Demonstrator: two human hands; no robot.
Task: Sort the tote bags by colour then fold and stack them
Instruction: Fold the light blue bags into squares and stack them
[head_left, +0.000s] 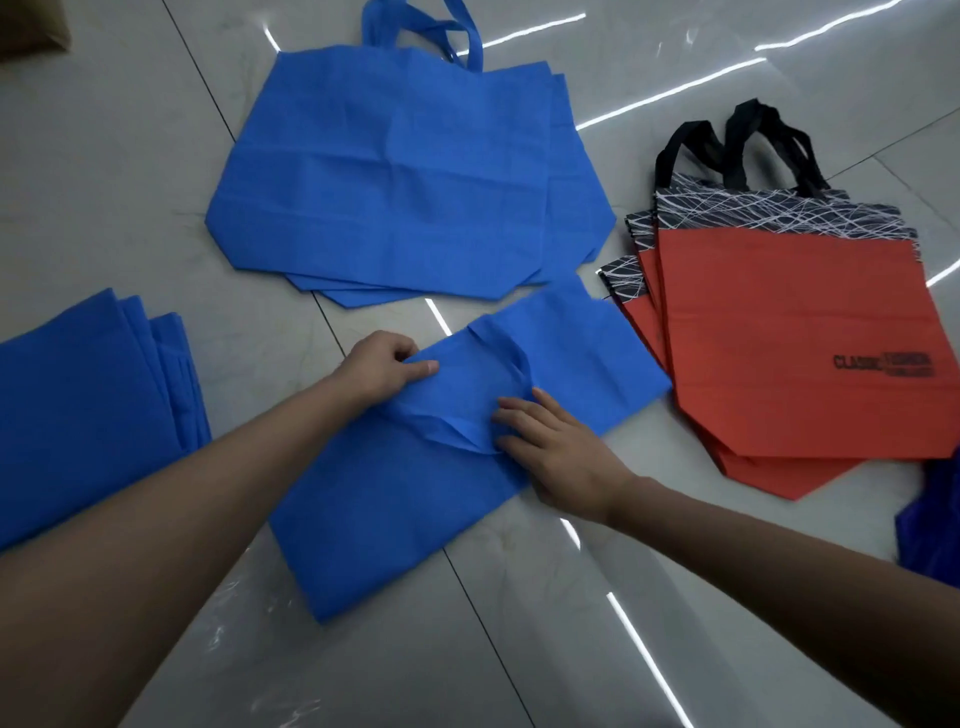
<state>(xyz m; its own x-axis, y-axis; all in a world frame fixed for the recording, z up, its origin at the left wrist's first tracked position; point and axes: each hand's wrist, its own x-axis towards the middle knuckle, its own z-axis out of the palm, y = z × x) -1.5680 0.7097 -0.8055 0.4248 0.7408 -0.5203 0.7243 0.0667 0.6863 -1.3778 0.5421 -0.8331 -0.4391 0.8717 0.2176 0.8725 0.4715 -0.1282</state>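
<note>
A blue tote bag (395, 499) lies on the tiled floor in front of me, partly folded, its handles tucked across its middle. My left hand (382, 366) pinches the bag's left edge, thumb on top of the fabric. My right hand (550, 449) presses flat on the folded handles, fingers straight. Behind it lies a pile of unfolded blue tote bags (400, 176), handles pointing away. A stack of folded blue bags (88, 410) sits at the left. Red tote bags (789, 348) with black patterned tops and black handles are piled at the right.
The floor (519, 649) is glossy light tile with dark joints and bright reflections. A dark blue piece of fabric (935, 519) shows at the right edge. A brown cardboard corner (31, 26) is at the top left.
</note>
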